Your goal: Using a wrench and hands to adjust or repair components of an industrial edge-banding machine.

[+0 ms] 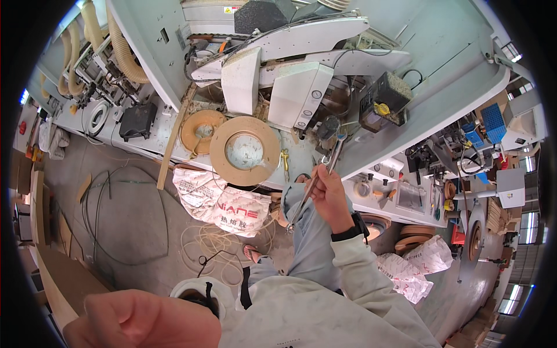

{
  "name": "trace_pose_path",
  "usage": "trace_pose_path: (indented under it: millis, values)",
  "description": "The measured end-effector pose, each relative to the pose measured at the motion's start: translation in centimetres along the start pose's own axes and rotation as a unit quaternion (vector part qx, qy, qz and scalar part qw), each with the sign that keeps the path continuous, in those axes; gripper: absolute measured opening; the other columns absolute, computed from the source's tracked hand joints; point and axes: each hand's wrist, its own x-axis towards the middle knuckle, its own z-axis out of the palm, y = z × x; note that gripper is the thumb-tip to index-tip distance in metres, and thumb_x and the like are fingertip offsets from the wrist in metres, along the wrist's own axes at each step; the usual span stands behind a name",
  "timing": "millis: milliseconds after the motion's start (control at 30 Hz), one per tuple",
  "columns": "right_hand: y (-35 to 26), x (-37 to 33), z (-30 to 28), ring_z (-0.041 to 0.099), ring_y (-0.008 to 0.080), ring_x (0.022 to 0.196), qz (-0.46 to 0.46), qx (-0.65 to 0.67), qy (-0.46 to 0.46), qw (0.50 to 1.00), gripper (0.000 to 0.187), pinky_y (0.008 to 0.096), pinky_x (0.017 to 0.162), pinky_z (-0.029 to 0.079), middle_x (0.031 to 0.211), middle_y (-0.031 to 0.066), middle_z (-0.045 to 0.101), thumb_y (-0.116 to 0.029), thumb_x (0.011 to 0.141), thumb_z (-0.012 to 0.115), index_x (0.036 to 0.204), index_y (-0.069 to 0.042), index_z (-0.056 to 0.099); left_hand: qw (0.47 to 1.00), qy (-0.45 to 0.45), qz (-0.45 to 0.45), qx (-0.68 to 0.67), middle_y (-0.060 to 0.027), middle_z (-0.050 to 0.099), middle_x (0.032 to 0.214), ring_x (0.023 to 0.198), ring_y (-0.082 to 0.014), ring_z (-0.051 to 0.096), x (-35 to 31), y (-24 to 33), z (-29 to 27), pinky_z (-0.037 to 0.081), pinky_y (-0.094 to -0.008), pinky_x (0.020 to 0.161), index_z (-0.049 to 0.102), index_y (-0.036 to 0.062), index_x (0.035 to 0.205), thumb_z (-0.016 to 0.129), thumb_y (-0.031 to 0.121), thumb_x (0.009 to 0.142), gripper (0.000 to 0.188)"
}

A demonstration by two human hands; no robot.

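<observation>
The right hand [329,194] is up in front of the big grey machine [429,93], and its fingers [319,176] are wrapped tight around some shiny metal wrenches [316,182]. One wrench pokes up toward the machine's dark knob [329,126], and another hangs down over the person's knee [301,194] in grey trousers. A black watch [351,232] sits on that wrist. The left hand [142,319] is very close to the camera at the bottom (big and blurry), and its fingers look curled into a loose fist with nothing in them. Just left of the wrenches, a big round roll of tan edge tape [245,151] lies flat on the machine's worktop [145,142], with a smaller roll [201,130] touching it. A white printed sack [223,203] sits on the floor below them.
</observation>
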Motion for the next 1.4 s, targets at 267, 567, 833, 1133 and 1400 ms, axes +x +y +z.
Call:
trace_pose_path:
  millis: [267,567,833,1133,1400]
  values:
    - [0.0,-0.1,0.4,0.03,0.0045,0.052,-0.004,-0.006,0.004,1.0,0.029,0.0239,0.052,0.031,0.058,-0.0108,0.025,-0.035,0.102,0.061,0.087,-0.01,0.057,1.0,-0.003,-0.006,-0.027,0.0182,0.066,0.096,0.09,0.0055,0.051,0.1,-0.2,-0.4,0.034,-0.0215,0.071,0.069,0.0272,0.108,0.077,0.03,0.09,0.02]
    - [0.0,-0.1,0.6,0.03,0.0044,0.052,-0.006,-0.007,-0.003,1.0,0.028,0.0239,0.052,0.031,0.058,-0.0107,0.025,-0.034,0.102,0.061,0.088,-0.01,0.058,0.991,-0.082,-0.086,-0.064,0.0174,0.068,0.101,0.089,0.0041,0.051,1.1,0.7,-2.3,0.036,-0.0217,0.071,0.07,0.025,0.105,0.078,0.024,0.089,0.018]
    - [0.1,0.0,0.8,0.031,0.0048,0.051,-0.007,-0.008,0.007,1.0,0.028,0.0241,0.052,0.03,0.057,-0.0109,0.025,-0.034,0.101,0.062,0.088,-0.01,0.058,0.974,-0.131,-0.162,-0.088,0.0149,0.068,0.104,0.086,0.0018,0.052,1.8,2.0,-3.8,0.038,-0.0216,0.07,0.071,0.02,0.103,0.075,0.021,0.09,0.013]
    - [0.1,0.1,0.5,0.031,0.0046,0.051,-0.006,-0.011,-0.004,1.0,0.028,0.0241,0.052,0.031,0.057,-0.0109,0.026,-0.035,0.101,0.063,0.088,-0.01,0.057,0.987,-0.017,-0.065,-0.149,0.0288,0.065,0.104,0.088,0.0019,0.05,-0.3,-0.3,-0.8,0.034,-0.021,0.072,0.074,0.0406,0.108,0.078,0.035,0.086,0.023]
    - [0.3,0.2,0.7,0.031,0.0047,0.05,0.001,-0.021,0.015,1.0,0.029,0.0243,0.052,0.032,0.056,-0.0107,0.026,-0.034,0.102,0.061,0.087,-0.01,0.056,0.99,-0.03,-0.078,-0.112,0.0289,0.061,0.106,0.086,-0.0019,0.048,-0.5,0.1,-0.7,0.036,-0.0216,0.072,0.072,0.0402,0.109,0.079,0.037,0.085,0.025]
